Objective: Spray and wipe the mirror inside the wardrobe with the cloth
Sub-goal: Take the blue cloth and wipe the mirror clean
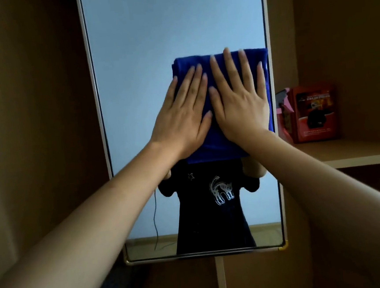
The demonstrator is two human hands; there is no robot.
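Both hands lie flat on the cloth (228, 145), no grip closed on it: fingers straight and spread, palms pressing the fabric against the mirror (143, 44). Left hand (182, 114) covers the cloth's left half, fingers angled up and slightly rightward, thumb along the middle. Right hand (240, 100) covers the right half, fingertips reaching the cloth's top edge, little finger near the mirror's right frame. The two hands sit just beside each other, thumbs close together at the cloth's centre. Cloth is dark blue, folded into a rough rectangle, flat on the glass at mid-height of the mirror, its right edge against the mirror's right frame; its lower edge shows below the wrists. Both forearms are bare and stretch out from the bottom corners of the view toward the mirror. Mirror is tall, upright, in a thin pale frame with brass-coloured corner pieces at the bottom, mounted inside the wooden wardrobe (32, 111). Below the cloth the mirror reflects a dark shirt with a white cat print (220, 190). To the right of the mirror, a wardrobe shelf (357, 154) carries a red box (315, 112); a spray bottle (283, 103) with a pink trigger stands between the mirror's frame and the box, partly hidden.
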